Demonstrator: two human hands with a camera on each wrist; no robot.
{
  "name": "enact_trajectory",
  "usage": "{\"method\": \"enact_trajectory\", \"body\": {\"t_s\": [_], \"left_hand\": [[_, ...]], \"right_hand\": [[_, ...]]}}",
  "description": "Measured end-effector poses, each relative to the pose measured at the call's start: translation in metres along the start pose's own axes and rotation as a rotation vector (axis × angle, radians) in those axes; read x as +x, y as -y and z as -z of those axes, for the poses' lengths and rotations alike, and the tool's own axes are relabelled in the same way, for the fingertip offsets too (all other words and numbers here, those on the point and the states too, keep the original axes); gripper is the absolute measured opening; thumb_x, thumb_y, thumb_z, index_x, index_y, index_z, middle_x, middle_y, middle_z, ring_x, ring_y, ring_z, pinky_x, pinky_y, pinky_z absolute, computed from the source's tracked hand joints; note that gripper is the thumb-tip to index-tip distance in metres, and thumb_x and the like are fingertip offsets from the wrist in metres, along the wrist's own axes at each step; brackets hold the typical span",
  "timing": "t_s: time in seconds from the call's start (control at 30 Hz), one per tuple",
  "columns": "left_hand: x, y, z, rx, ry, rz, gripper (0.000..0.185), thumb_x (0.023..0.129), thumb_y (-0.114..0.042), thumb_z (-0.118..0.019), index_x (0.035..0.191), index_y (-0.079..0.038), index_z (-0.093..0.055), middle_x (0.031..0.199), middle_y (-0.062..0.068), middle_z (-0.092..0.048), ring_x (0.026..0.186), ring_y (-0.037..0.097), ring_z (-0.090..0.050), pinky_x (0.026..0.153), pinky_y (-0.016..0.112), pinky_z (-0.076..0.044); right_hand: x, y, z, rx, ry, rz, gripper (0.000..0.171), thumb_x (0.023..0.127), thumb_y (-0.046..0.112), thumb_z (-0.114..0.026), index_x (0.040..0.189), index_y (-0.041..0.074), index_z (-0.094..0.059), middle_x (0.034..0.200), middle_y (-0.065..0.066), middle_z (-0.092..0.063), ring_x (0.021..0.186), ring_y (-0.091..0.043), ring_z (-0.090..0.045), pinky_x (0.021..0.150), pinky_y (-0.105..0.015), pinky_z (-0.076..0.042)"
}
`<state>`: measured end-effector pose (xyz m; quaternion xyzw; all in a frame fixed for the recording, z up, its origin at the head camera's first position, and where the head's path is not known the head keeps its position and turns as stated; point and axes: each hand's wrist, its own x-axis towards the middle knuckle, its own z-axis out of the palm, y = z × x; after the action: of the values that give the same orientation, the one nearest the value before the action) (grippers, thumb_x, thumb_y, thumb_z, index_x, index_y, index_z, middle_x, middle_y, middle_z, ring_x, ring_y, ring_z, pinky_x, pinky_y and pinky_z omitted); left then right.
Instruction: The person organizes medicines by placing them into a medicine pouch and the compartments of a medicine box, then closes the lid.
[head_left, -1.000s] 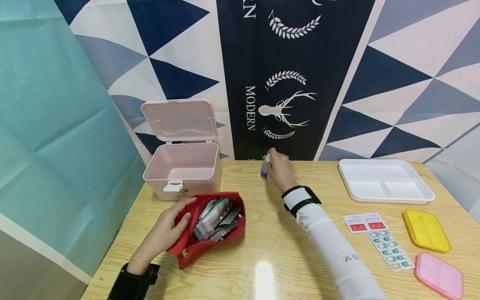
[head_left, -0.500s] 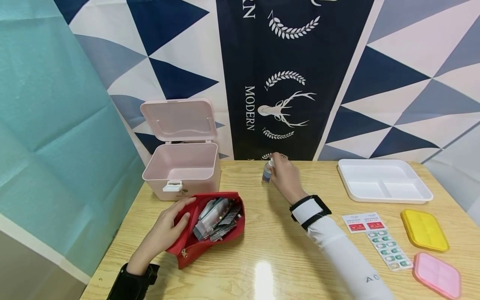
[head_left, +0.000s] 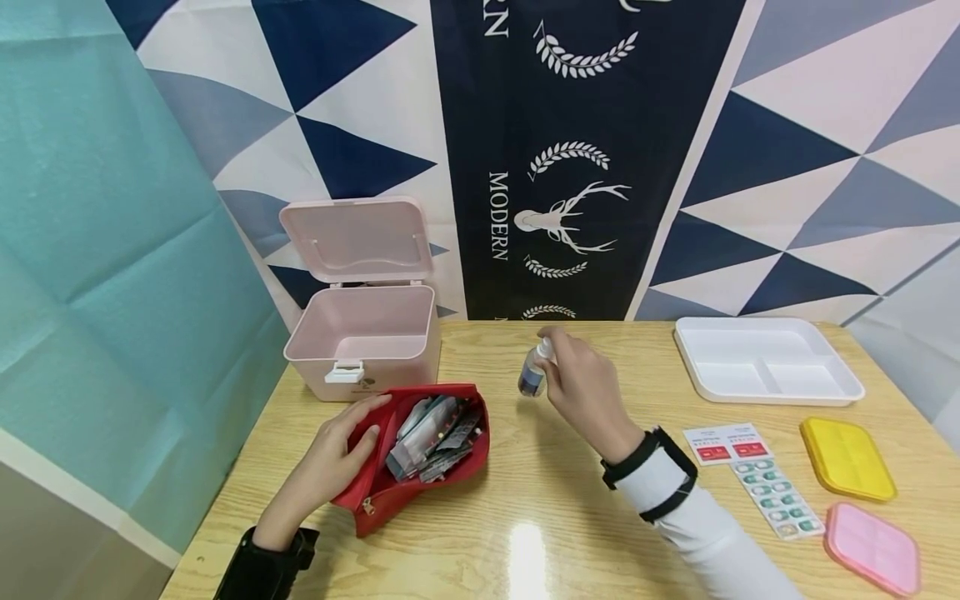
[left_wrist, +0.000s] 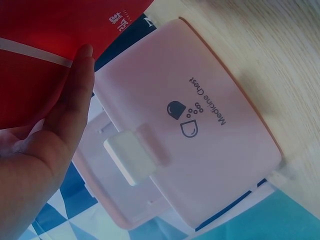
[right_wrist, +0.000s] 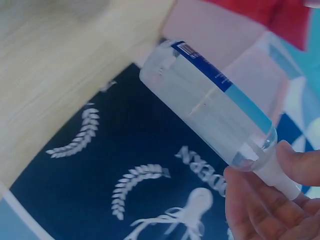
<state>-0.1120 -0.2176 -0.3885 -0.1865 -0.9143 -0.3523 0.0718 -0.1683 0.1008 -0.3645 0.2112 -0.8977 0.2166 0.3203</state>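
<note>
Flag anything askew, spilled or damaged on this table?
Nothing spilled or damaged. The right hand holds the small clear bottle tilted, off the table. The red pouch lies open, blister packs bunched at its mouth, with the left hand on its edge. The pink medicine chest stands open.

bottle label [right_wrist: 220, 80] text too small; pink lid [head_left: 873, 550] cut off at btm edge

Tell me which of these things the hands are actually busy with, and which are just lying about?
In use:
- small clear bottle, held by the right hand
- red pouch, touched by the left hand

Lying about:
- open pink medicine chest
- white tray
- yellow case
- pink case
- pill strip
</note>
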Motion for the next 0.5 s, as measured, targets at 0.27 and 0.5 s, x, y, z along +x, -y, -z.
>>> {"method": "enact_trajectory", "body": {"t_s": [0.27,0.5], "left_hand": [[0.000,-0.001,0.000,0.000,0.001,-0.003,0.043,0.088,0.000,-0.053,0.129,-0.009,-0.049,0.128,0.011,-0.053,0.109,0.025,-0.056,0.088,0.044,-0.049],[0.000,-0.002,-0.001,0.007,-0.001,0.000,0.043,0.088,0.000,-0.054,0.129,-0.009,-0.049,0.127,0.011,-0.053,0.107,0.025,-0.056,0.086,0.043,-0.049]], "right_hand": [[-0.015,0.028,0.023,0.084,-0.039,0.035,0.034,0.076,0.013,-0.073,0.105,0.004,-0.057,0.081,-0.010,-0.066,0.061,-0.015,-0.057,0.047,-0.027,-0.044],[-0.020,0.050,0.018,0.271,-0.079,0.077,0.032,0.073,0.011,-0.075,0.098,0.001,-0.058,0.087,-0.007,-0.067,0.067,-0.010,-0.060,0.054,-0.021,-0.048]]}}
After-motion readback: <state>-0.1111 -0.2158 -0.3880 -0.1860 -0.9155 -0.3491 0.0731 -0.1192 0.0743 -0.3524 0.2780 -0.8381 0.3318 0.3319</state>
